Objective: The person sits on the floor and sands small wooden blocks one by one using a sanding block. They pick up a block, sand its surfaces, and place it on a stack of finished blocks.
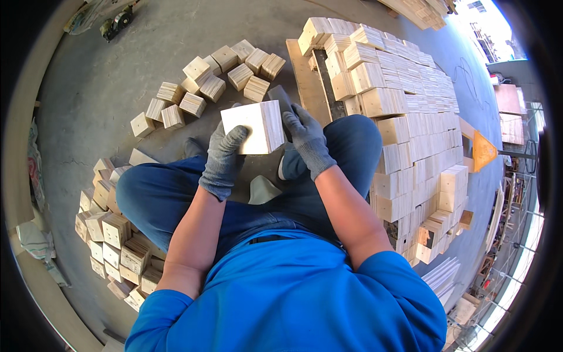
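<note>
**Pale wooden block (pixel 249 128) in gloved hands, underside hidden**

Head view: at the frame's centre, the left hand (pixel 221 146) has its grip pinching the block, thumb on the near face, fingers mostly hidden behind. The right hand (pixel 306 136) has its grip closed on a dark flat piece (pixel 280 97), largely covered, its kind unclear. At lower left, a leg (pixel 155 190) hides part of a block heap (pixel 117 232); the dark object (pixel 117 23) at upper left is hard to identify.
</note>
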Demonstrator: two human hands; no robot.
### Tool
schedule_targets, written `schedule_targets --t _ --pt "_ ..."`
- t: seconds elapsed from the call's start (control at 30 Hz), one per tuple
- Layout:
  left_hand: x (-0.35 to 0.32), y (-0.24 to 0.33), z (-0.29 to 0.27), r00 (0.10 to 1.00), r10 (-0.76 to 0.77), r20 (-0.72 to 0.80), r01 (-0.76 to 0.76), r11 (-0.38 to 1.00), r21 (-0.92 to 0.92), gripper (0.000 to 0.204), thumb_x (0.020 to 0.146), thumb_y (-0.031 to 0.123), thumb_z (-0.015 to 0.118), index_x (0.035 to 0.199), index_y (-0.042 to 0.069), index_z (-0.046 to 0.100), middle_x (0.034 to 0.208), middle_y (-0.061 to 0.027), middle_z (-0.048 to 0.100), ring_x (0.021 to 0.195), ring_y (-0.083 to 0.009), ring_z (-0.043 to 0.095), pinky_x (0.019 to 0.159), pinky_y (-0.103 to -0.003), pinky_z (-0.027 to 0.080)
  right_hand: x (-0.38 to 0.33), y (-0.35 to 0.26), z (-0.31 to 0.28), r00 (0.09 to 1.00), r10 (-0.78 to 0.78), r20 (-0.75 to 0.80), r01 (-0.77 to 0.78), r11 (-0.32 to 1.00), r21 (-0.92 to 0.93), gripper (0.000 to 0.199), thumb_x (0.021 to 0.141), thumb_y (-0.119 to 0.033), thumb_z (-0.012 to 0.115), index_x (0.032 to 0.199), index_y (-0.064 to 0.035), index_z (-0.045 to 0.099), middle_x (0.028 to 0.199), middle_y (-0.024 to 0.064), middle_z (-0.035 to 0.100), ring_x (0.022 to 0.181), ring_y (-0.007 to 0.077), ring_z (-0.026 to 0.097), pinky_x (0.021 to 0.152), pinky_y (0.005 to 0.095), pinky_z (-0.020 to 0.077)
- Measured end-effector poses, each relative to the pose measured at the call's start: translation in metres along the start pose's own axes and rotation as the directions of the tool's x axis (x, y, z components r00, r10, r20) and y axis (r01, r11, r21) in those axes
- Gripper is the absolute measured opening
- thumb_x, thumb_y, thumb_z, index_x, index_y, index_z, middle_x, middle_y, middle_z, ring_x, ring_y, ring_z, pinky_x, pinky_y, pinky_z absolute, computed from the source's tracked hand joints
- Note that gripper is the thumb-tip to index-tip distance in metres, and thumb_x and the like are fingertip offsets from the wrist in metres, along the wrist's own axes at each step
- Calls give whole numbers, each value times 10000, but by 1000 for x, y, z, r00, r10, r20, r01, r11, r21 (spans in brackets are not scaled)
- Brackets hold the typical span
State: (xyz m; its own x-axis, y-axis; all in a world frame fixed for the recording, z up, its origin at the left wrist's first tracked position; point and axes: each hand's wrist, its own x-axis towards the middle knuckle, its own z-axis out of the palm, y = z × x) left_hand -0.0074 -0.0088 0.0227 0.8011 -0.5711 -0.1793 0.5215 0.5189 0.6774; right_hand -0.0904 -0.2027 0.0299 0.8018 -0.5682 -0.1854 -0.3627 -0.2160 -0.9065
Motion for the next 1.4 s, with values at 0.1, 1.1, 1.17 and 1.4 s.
schedule_targets --t 0.1,1.1,1.17,1.4 --pt "4 -2 -7 1000 -9 9 9 1000 -9 547 919 245 820 1348 7 578 1219 -89 676 1092 -200 667 1005 -354 539 -4 -4 0 997 21 -79 -6 983 185 517 1050 -282 664 1455 25 565 1298 130 703 1157 180 651 1009 291 501" --pt "8 22 -15 979 -150 135 93 929 358 904 780 294 932 1509 -19 498 1329 -103 679 1189 -185 640 1061 -347 505 -42 -64 -86 950 -233 207 238 971 5 529 1013 -307 692 1408 35 612 1214 199 717 1126 228 695 977 338 536" --pt "9 22 -17 974 -166 151 102 926 362 877 780 262 931 1500 -15 513 1318 -101 686 1180 -185 645 1051 -347 512 -42 -67 -87 937 -237 256 249 968 -15 515 1014 -300 691 1400 33 619 1193 195 722 1110 224 700 964 344 540" --pt "6 25 -10 952 -232 200 141 912 386 869 734 221 953 1470 -13 554 1316 -99 690 1191 -193 643 1065 -356 505 -23 -62 -74 920 -46 390 74 996 -58 497 1008 -307 699 1392 1 631 1168 202 738 1089 243 709 943 348 541"
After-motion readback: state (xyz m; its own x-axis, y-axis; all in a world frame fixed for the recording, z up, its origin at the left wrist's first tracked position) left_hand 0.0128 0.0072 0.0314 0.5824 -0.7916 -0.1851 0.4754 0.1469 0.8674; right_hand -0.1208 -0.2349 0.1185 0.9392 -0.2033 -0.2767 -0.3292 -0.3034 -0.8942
